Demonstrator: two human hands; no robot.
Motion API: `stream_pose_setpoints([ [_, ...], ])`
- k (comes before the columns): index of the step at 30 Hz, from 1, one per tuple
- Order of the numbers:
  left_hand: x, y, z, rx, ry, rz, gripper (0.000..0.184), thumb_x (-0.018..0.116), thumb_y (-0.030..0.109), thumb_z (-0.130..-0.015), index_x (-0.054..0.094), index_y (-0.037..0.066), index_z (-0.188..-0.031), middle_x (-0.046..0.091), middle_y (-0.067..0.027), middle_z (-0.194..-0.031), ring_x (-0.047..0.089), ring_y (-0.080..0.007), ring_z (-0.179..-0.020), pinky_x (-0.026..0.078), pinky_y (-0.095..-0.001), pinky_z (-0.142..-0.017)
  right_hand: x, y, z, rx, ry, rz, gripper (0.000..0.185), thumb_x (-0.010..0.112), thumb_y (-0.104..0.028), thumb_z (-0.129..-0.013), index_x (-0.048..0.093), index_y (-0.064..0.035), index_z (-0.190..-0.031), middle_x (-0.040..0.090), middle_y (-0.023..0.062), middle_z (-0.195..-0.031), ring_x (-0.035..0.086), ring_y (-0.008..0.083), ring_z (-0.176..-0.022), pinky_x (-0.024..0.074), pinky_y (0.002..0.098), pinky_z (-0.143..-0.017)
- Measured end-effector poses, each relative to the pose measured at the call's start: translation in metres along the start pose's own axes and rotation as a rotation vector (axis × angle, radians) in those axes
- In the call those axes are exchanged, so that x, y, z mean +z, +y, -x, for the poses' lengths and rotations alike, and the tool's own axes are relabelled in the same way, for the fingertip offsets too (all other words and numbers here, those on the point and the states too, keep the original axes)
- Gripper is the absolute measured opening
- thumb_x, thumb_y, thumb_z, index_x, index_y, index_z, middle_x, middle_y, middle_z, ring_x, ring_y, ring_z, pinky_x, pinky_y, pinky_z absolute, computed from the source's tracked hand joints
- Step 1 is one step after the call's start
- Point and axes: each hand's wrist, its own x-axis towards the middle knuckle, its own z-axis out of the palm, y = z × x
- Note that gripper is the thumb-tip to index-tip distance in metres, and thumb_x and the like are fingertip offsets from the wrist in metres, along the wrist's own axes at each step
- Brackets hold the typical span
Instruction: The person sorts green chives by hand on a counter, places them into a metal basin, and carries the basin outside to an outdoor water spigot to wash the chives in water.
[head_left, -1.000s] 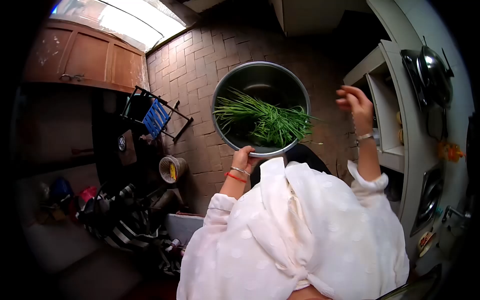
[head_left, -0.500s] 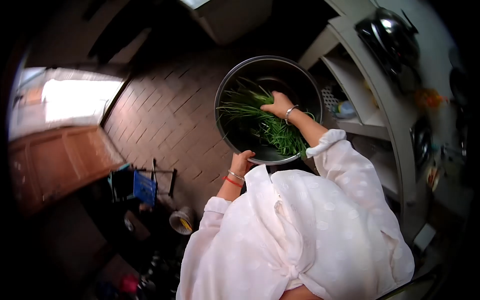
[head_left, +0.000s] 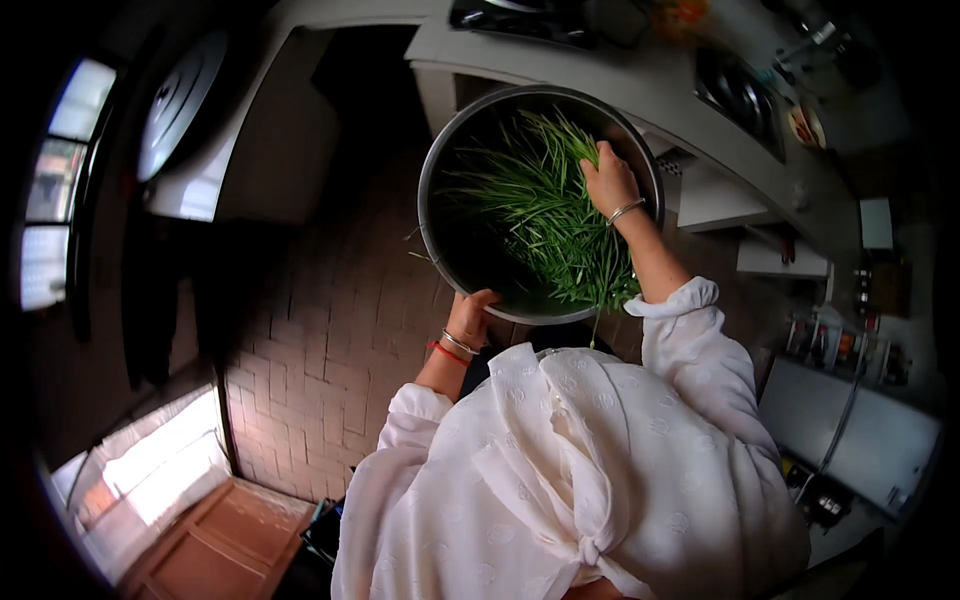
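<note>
A large, deep metal pot (head_left: 425,215) is held up in front of my body. Long, thin green leaves that look like chives (head_left: 545,225) fill much of it, with a few strands hanging over the near rim. My left hand (head_left: 468,316) grips the near-left rim, its thumb inside the wall and its fingers hidden below. Inside the right part of the pot, my right hand (head_left: 610,182) is closed on the upper right of the chives. Its fingertips are partly hidden among the leaves.
A pale counter (head_left: 625,75) with open shelves runs beyond and to the right of the pot, bearing a stove (head_left: 740,100). Brick-like tiles cover the floor (head_left: 310,370). A brown door (head_left: 220,540) stands by a bright doorway at lower left.
The view has turned right, bringing the pot nearer the counter. My right hand has moved to the pot's right side, and the chives are spread wider. My left hand stays on the rim.
</note>
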Motion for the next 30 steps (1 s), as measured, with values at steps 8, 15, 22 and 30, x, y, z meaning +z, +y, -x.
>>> stream_pose_setpoints([
  [8, -0.006, 0.015, -0.041, -0.089, -0.128, -0.08, 0.026, 0.054, -0.007, -0.071, 0.056, -0.001, -0.096, 0.059, -0.0074, -0.088, 0.059, -0.0232, -0.078, 0.051, -0.0337, -0.069, -0.023, 0.011, 0.004, -0.012, -0.078, 0.152, 0.058, 0.059, -0.031, -0.083, 0.039, 0.0035, -0.125, 0.05, 0.0237, -0.12, 0.051, 0.0369, -0.108, 0.0446, 0.0423, -0.088],
  [15, -0.003, 0.028, -0.059, -0.198, -0.197, -0.048, 0.023, 0.054, -0.005, -0.071, 0.056, -0.002, -0.094, 0.06, -0.01, -0.088, 0.06, -0.0248, -0.077, 0.052, -0.0366, -0.07, -0.076, -0.027, 0.021, -0.18, 0.048, -0.005, 0.038, 0.058, -0.021, -0.083, 0.052, 0.0001, -0.114, 0.058, 0.0175, -0.108, 0.057, 0.0335, -0.096, 0.0469, 0.0395, -0.083],
  [22, -0.003, 0.038, -0.067, -0.28, -0.198, -0.093, 0.022, 0.052, -0.002, -0.073, 0.056, -0.005, -0.095, 0.061, -0.0129, -0.086, 0.061, -0.0274, -0.078, 0.053, -0.0381, -0.071, -0.052, -0.029, -0.05, 0.146, -0.058, 0.236, 0.021, 0.054, -0.022, -0.083, 0.064, -0.0044, -0.087, 0.064, 0.0178, -0.09, 0.061, 0.0348, -0.087, 0.0482, 0.0441, -0.076],
  [30, 0.042, 0.071, -0.068, -0.285, -0.172, -0.166, 0.007, 0.053, 0.0, -0.075, 0.057, 0.0, -0.081, 0.059, -0.0104, -0.078, 0.06, -0.0257, -0.071, 0.053, -0.0377, -0.065, 0.004, 0.005, -0.109, 0.206, 0.127, 0.275, 0.016, 0.058, -0.021, -0.077, 0.065, -0.0085, -0.085, 0.065, 0.0152, -0.088, 0.063, 0.0327, -0.081, 0.0512, 0.0424, -0.07],
])
